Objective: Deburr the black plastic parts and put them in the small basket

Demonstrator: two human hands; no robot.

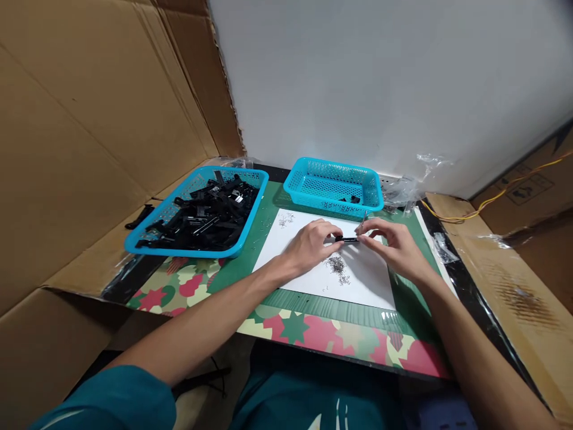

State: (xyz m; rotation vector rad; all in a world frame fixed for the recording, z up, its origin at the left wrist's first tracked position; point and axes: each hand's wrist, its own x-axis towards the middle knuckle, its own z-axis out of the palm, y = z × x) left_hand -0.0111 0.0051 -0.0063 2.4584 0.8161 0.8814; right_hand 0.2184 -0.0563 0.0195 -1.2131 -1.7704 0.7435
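Note:
My left hand (313, 245) pinches a small, narrow black plastic part (350, 239) at its left end, just above the white sheet (286, 263). My right hand (389, 242) is closed at the part's other end, thumb and fingertips meeting there. A thin, greyish metal-looking piece (365, 216) sticks up by the right fingertips; its kind is too small to tell. Below the hands, a pile of tiny metal pieces (335, 266) lies on the sheet, and a smaller scatter of them (285, 220) is near its upper left corner.
On the left stands a blue basket (230, 253) heaped with black plastic parts (201, 215). Another blue basket (333, 206) at the back holds a few black parts (355, 199). Cardboard (111, 89) walls the left side. Clear plastic bags (403, 191) and a yellow wire (487, 203) lie right.

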